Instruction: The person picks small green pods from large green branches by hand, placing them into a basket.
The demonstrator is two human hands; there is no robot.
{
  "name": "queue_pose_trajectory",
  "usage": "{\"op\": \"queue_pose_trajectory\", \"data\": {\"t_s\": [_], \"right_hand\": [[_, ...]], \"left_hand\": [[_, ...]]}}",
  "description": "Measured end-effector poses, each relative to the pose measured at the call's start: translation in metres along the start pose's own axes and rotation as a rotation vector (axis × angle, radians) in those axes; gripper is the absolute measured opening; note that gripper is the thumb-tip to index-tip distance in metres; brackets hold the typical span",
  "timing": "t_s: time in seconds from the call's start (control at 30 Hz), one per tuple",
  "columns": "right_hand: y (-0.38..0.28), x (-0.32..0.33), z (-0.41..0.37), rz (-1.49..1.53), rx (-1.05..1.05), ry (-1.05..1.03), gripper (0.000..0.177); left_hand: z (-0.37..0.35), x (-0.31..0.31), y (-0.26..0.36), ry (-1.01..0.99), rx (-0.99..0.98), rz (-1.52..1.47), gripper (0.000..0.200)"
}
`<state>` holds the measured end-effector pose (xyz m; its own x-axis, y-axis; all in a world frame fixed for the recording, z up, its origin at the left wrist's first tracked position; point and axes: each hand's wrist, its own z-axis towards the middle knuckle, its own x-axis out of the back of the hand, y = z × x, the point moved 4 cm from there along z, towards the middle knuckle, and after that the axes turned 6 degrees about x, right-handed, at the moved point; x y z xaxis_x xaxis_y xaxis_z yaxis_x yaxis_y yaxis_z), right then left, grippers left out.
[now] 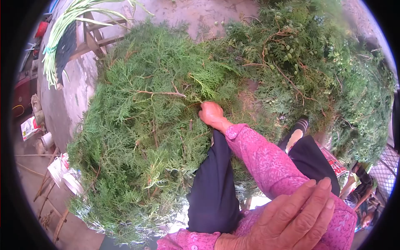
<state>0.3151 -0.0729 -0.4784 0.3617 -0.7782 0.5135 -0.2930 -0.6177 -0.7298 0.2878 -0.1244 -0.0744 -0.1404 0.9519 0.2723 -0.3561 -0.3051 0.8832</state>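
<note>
My right hand reaches in from the lower right, fingers closed on a thin twig at the edge of a large pile of green conifer branches. Just above it lies a brighter green sprig, and to its left a bare brown stem. Near the camera, my left hand is held up in front of the right sleeve. Its fingers are stretched out, and nothing shows in it. The fingertips of my right hand are partly hidden by foliage.
More branches with small round cones spread across the right. A wooden stool bears long green strands at the upper left. White containers and sticks lie at the lower left. My dark-trousered legs are below.
</note>
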Motion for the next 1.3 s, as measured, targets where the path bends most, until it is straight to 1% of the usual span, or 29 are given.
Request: {"op": "queue_pose_trajectory", "data": {"t_s": [0.07, 0.13, 0.17, 0.2, 0.27, 0.37, 0.4, 0.47, 0.5, 0.53, 0.57, 0.6, 0.63, 0.67, 0.73, 0.8, 0.83, 0.9, 0.93, 0.97, 1.0, 1.03, 1.07, 1.13, 1.17, 1.2, 1.23, 1.27, 1.3], "right_hand": [[0.005, -0.004, 0.005, 0.056, 0.030, 0.031, 0.018], [-0.004, 0.029, -0.014, 0.930, -0.429, -0.303, 0.020], [0.009, 0.022, -0.015, 1.246, -0.449, -0.346, 0.017], [0.013, 0.029, -0.021, 1.244, -0.455, -0.339, 0.017], [0.005, 0.042, -0.037, 1.635, -0.333, -0.469, 0.013], [-0.018, 0.067, -0.052, 1.600, -0.352, -0.410, 0.012], [-0.017, 0.069, -0.054, 1.496, -0.316, -0.424, 0.013], [-0.018, 0.079, -0.056, 1.307, -0.250, -0.471, 0.015], [-0.018, 0.083, -0.055, 1.312, -0.208, -0.411, 0.017], [-0.017, 0.088, -0.056, 1.323, -0.172, -0.358, 0.018], [-0.012, 0.098, -0.055, 1.231, -0.160, -0.294, 0.023], [-0.009, 0.110, -0.052, 1.223, -0.150, -0.278, 0.023], [0.000, 0.127, -0.049, 1.090, -0.154, -0.099, 0.027], [0.008, 0.146, -0.047, 0.954, -0.159, 0.074, 0.031], [0.015, 0.189, -0.040, 0.825, -0.041, 0.405, 0.038], [0.019, 0.229, -0.035, 0.616, 0.024, 0.600, 0.042], [0.026, 0.237, -0.024, 0.616, 0.026, 0.598, 0.042], [0.044, 0.256, -0.004, 0.394, -0.091, 0.783, 0.040], [0.045, 0.263, 0.007, 0.395, -0.087, 0.787, 0.040], [0.051, 0.259, 0.022, 0.723, -0.240, 0.657, 0.032], [0.052, 0.251, 0.036, 1.044, -0.390, 0.505, 0.028], [0.050, 0.251, 0.047, 1.061, -0.475, 0.574, 0.030], [0.048, 0.250, 0.057, 1.065, -0.471, 0.575, 0.030], [0.066, 0.251, 0.073, 0.906, -0.546, 0.783, 0.030], [0.119, 0.238, 0.102, 0.630, -0.567, 0.898, 0.031], [0.118, 0.242, 0.107, 0.633, -0.569, 0.901, 0.031], [0.118, 0.242, 0.110, 0.712, -0.613, 0.915, 0.030], [0.119, 0.241, 0.111, 0.793, -0.657, 0.927, 0.028], [0.120, 0.244, 0.109, 0.795, -0.659, 0.928, 0.028]], "left_hand": [[0.005, 0.004, -0.001, -0.193, -0.020, 0.025, 0.018], [0.002, 0.008, -0.004, -0.227, -0.039, 0.033, 0.018], [0.000, 0.007, -0.004, -0.262, -0.056, 0.038, 0.019], [0.000, 0.006, -0.003, -0.264, -0.053, 0.030, 0.019], [0.000, 0.004, -0.002, -0.257, 0.002, 0.001, 0.021], [0.002, 0.003, 0.000, -0.290, 0.005, -0.025, 0.026], [0.003, 0.006, -0.001, -0.295, -0.013, -0.046, 0.026], [0.002, 0.005, -0.004, -0.393, -0.085, -0.049, 0.033], [-0.001, 0.004, -0.007, -0.417, -0.095, -0.098, 0.040], [0.004, 0.005, -0.001, -0.417, -0.117, -0.119, 0.040], [0.011, 0.006, 0.004, -0.461, -0.012, -0.112, 0.040], [0.016, 0.006, 0.007, -0.503, 0.096, -0.100, 0.040], [0.018, 0.005, 0.008, -0.526, 0.144, -0.095, 0.040], [0.018, 0.004, 0.009, -0.526, 0.136, -0.103, 0.040], [0.018, 0.003, 0.010, -0.519, 0.117, -0.108, 0.040], [0.017, 0.004, 0.009, -0.510, 0.105, -0.102, 0.039], [0.016, 0.004, 0.008, -0.505, 0.098, -0.098, 0.039], [0.008, 0.002, 0.006, -0.477, 0.083, -0.107, 0.040], [0.008, 0.000, 0.005, -0.453, 0.069, -0.116, 0.040], [0.010, 0.001, 0.007, -0.453, 0.063, -0.117, 0.040], [0.016, 0.001, 0.010, -0.516, 0.099, -0.090, 0.041], [0.018, 0.000, 0.010, -0.580, 0.135, -0.062, 0.042], [0.020, 0.000, 0.010, -0.581, 0.130, -0.059, 0.042], [0.020, -0.003, 0.009, -0.640, 0.115, -0.051, 0.044], [0.020, -0.004, 0.009, -0.643, 0.113, -0.051, 0.044], [0.019, -0.005, 0.009, -0.616, 0.121, -0.069, 0.044], [0.020, -0.006, 0.009, -0.589, 0.129, -0.085, 0.044], [0.021, -0.006, 0.009, -0.593, 0.128, -0.085, 0.044], [0.021, -0.006, 0.009, -0.631, 0.125, -0.067, 0.044]]}}
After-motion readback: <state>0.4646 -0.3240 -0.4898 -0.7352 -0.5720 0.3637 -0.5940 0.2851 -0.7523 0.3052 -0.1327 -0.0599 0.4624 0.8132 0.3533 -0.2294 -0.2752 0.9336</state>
